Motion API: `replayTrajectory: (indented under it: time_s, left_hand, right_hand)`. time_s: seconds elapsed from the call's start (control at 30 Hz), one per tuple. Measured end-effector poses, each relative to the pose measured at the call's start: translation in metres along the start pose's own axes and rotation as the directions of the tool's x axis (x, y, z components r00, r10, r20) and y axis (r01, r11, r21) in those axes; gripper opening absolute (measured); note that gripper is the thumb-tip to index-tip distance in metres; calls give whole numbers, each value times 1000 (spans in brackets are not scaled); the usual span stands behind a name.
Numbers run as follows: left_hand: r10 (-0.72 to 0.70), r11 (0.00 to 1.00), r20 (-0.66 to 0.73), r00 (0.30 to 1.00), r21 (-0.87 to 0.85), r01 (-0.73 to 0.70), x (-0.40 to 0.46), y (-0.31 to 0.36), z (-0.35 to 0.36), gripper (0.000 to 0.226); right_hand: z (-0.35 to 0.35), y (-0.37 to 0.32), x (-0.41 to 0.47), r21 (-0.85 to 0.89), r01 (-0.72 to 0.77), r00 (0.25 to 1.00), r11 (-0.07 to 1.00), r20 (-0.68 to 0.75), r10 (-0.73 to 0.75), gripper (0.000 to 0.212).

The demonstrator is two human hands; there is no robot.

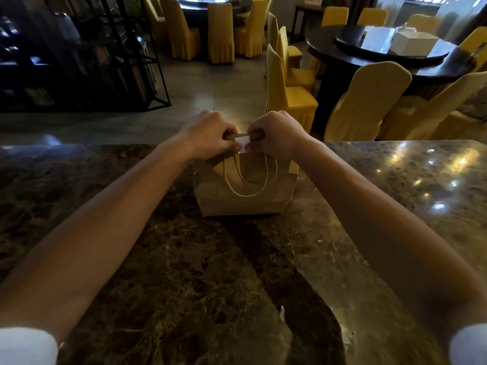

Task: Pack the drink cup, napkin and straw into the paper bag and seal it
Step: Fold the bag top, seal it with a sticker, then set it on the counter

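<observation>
On the dark brown marbled stone counter (184,259), near its far edge, the brown kraft paper bag (245,196) stands upright with its top folded over into a flat strip. Its white twisted-cord handle (250,180) hangs down the near face in a loop.

Your left hand (208,133) is closed on the left end of the folded top, fingers curled over the far side, thumb on the near side. Your right hand (276,135) is closed the same way on the right end. The two hands sit just beside each other, with only a short stretch of the fold showing between them.

A small white rectangular sticker (243,144) lies over that stretch of the fold, running down onto the near face of the bag. Both thumbs touch it or sit at its edges; whether it is fully stuck down cannot be told.

The bag's contents are hidden by the closed top: no cup, napkin or straw is visible.

Both forearms are bare and stretch out across the counter; white sleeve cuffs (26,346) show at the bottom corners.

A small pale scrap (282,313) lies on the counter near you, well apart from the bag; too small to identify.

Beyond the counter: yellow-covered chairs (369,101) around a dark round dining table (382,61).
</observation>
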State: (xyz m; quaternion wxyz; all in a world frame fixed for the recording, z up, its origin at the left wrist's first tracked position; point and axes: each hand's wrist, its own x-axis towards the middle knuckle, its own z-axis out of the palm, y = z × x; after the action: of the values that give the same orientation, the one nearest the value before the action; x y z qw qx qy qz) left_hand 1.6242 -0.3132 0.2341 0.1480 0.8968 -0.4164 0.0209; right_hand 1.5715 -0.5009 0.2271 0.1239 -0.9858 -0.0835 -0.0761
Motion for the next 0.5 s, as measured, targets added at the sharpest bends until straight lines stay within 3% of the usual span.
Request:
replayTrajectory:
  time_s: [0.17,0.5]
  left_hand:
    - [15,1000,22,1000,-15,-15,2,-1,-3,15]
    - [-19,986,105,994,-163,36,0,-3,-2,20]
  right_hand:
    - [-2,-9,0,-86,9,1000,996,8,-8,14]
    - [-3,-17,12,-45,25,990,999,139,-18,21]
